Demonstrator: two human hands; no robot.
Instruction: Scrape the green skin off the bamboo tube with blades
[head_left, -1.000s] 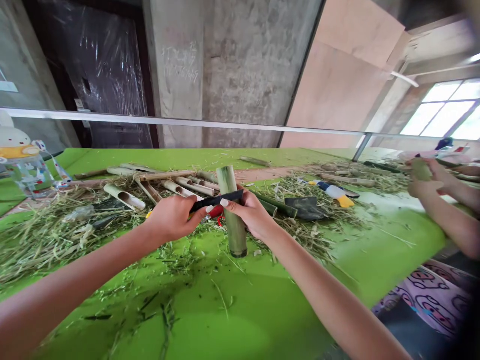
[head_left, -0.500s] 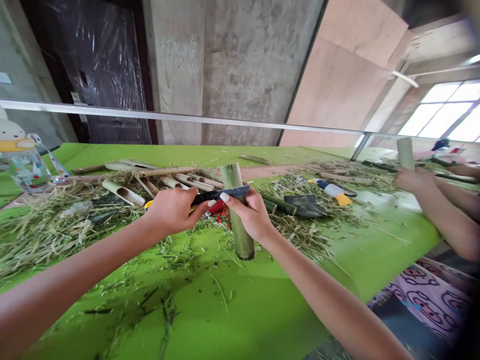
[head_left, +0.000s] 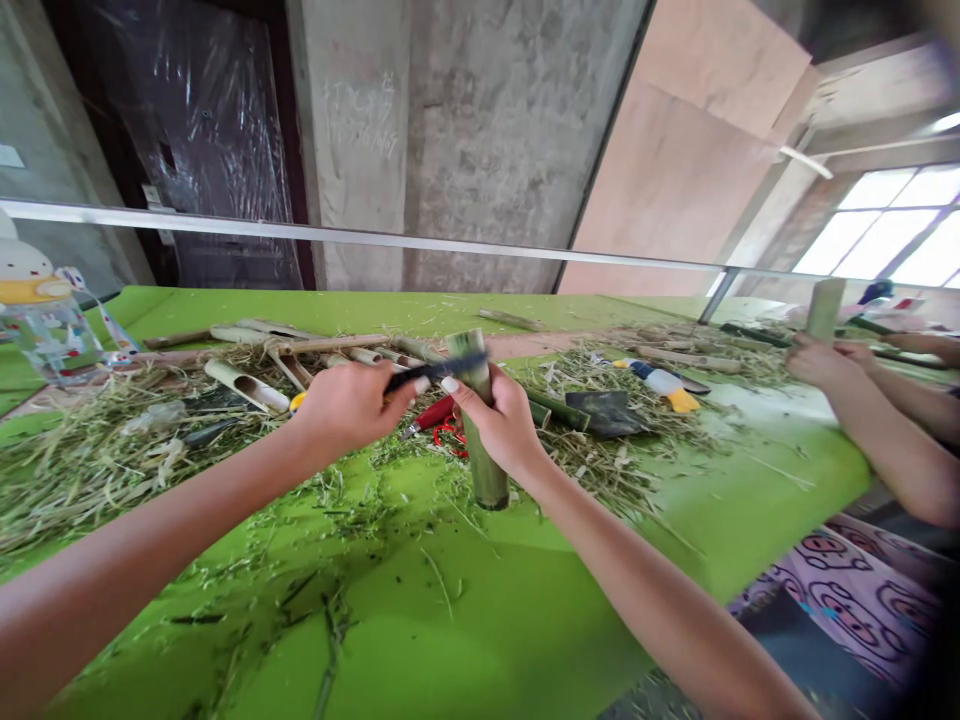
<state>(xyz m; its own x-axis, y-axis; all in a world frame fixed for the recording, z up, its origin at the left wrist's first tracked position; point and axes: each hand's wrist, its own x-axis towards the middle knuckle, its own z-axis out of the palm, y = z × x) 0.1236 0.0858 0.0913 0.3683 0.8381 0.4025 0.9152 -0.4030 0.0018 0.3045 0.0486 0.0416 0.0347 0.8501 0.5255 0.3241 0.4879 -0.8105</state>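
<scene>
My left hand (head_left: 352,405) is closed round the handle of a dark-bladed knife (head_left: 442,370), whose blade is blurred and lies across the upper part of a green bamboo tube (head_left: 489,470). My right hand (head_left: 506,420) grips that tube below the blade, its thumb up near the knife. The tube stands nearly upright, tilted a little to the left at the top. Just behind it, partly hidden, are a red-handled tool (head_left: 431,415) and red scissor-like loops (head_left: 450,438).
Split bamboo pieces (head_left: 244,385) and heaps of shavings (head_left: 75,480) cover the green table (head_left: 525,620). A broad dark blade (head_left: 607,412) and a yellow-tipped bottle (head_left: 671,385) lie right of my hands. A clear drinking bottle (head_left: 52,340) stands left. At right, another person's hands (head_left: 825,360) hold bamboo.
The knife has lifted and tilted up slightly on the tube, and my left hand has shifted a little left. The bamboo's lower end has risen slightly. My right hand keeps its grip.
</scene>
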